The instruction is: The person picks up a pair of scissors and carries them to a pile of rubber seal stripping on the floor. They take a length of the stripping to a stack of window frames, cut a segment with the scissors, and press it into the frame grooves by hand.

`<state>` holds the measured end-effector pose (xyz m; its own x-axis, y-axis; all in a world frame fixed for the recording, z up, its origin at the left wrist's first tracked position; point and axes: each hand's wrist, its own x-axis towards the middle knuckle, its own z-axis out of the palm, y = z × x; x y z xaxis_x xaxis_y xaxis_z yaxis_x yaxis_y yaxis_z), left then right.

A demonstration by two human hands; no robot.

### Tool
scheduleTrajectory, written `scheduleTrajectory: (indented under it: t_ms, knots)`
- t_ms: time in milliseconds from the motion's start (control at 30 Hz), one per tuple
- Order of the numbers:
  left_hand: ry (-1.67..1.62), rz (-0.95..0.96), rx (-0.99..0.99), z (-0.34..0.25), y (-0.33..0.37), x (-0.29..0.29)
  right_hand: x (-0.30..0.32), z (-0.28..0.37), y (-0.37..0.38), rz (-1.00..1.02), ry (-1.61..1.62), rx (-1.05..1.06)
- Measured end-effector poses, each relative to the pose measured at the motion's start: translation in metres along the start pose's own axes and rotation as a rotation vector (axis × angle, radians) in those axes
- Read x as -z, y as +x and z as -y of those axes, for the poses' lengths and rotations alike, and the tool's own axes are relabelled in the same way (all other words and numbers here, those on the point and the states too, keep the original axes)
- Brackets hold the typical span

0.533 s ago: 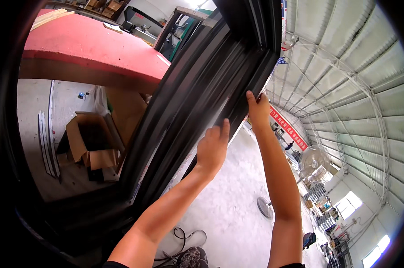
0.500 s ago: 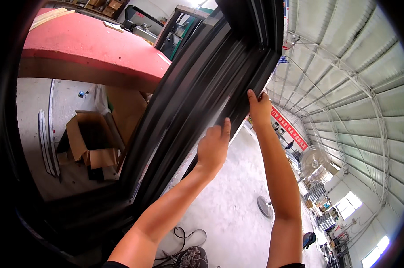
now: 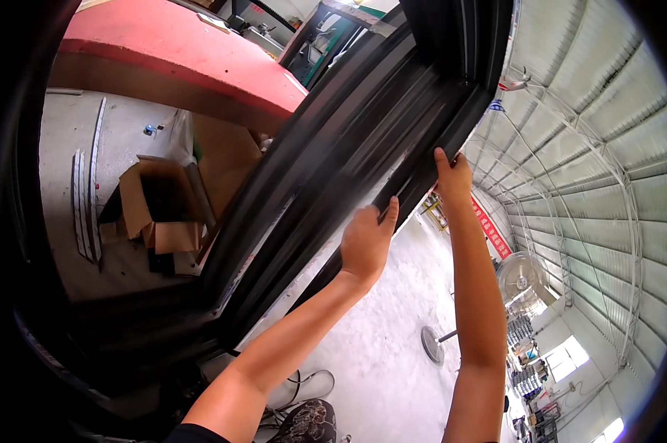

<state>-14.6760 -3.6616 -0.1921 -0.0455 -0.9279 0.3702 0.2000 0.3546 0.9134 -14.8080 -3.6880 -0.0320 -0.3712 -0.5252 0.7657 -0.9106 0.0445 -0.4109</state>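
Note:
A large black window frame (image 3: 326, 155) with long grooved profiles stands tilted across the middle of the head view. Upper right along its near outer bar, my right hand (image 3: 454, 177) is closed on the edge, thumb on the dark face and fingers behind it. Lower on the same bar, my left hand (image 3: 367, 242) is closed round the profile, with its thumb laid along the bar and the other fingers curled. A corner joint of the frame shows above my right hand. What the fingers touch on the far side is hidden.
Beyond the frame is a red-topped table (image 3: 164, 52). An open cardboard box (image 3: 138, 199) and pale strips (image 3: 83, 207) are on the floor at left. A large fan (image 3: 522, 280) with a round base (image 3: 432, 345) stands at right. Cables (image 3: 311, 387) lie near my leg.
The view has shifted, so the frame and both hands appear farther right. Both hands keep their hold on the bar, and the left thumb now lies a little more apart from the curled fingers.

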Motion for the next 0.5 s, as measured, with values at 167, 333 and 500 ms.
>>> scheduleTrajectory:
  t_ms: [167,333,500]
  knots:
    - [0.364,-0.221,-0.495,0.031,0.003,-0.016,-0.001,0.017,-0.01,0.042,0.101,-0.007]
    - [0.454,-0.265,-0.598,0.033,0.006,-0.017,-0.001,0.022,-0.011,0.006,-0.065,0.051]
    - [0.488,-0.225,-0.648,0.031,0.002,-0.015,0.0,0.012,-0.035,0.074,-0.037,0.074]
